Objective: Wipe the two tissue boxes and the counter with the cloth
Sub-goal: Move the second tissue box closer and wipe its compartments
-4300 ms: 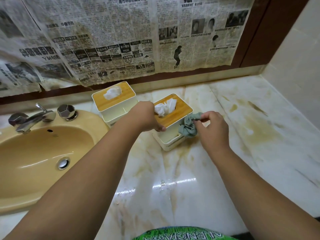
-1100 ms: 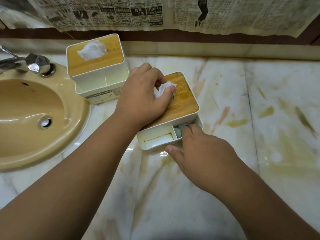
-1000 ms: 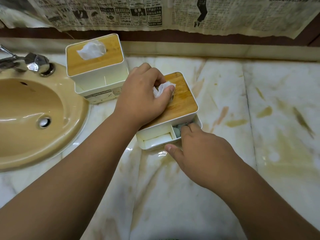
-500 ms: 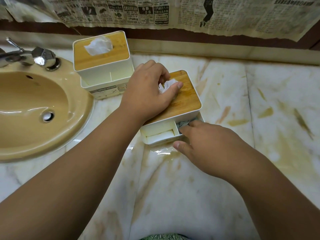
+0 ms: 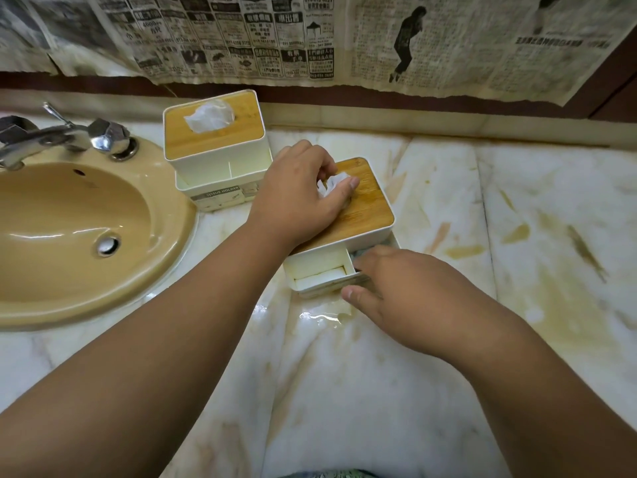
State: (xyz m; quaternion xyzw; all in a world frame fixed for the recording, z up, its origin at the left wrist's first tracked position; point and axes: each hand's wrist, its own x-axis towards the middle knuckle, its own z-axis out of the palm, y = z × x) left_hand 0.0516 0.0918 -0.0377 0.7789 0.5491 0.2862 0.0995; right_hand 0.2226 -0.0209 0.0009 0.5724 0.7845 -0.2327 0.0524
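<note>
— Where are your hands?

— My left hand (image 5: 300, 194) lies palm down on the wooden lid (image 5: 365, 208) of the near tissue box (image 5: 344, 243), fingers curled and pressing on it, with the thumb tip against the white tissue (image 5: 332, 186) that sticks up through the lid. My right hand (image 5: 406, 294) is at the front right corner of that same box, fingers reaching down into the right front compartment, thumb outside along the front wall.

— And the cloth?

— Only a sliver of the grey-green cloth (image 5: 362, 252) shows, tucked in that compartment under my fingertips. My fingers are bent onto it, but I cannot tell whether they pinch it or just push it.

— The other compartment?

— The left front compartment (image 5: 320, 267) is open to view, white inside with some yellowish marks.

— The second box?

— The far tissue box (image 5: 215, 150) stands behind and to the left, just beside the beige sink (image 5: 69, 236), apart from my hands. It has the same wooden lid with a tissue poking out.

— The counter?

— The marble counter (image 5: 517, 219) carries brown and yellow streaks on the right, and a small wet patch (image 5: 320, 313) shines just in front of the near box. A chrome tap (image 5: 62, 136) sits at the back of the sink, and newspaper (image 5: 310, 36) hangs along the wall.
</note>
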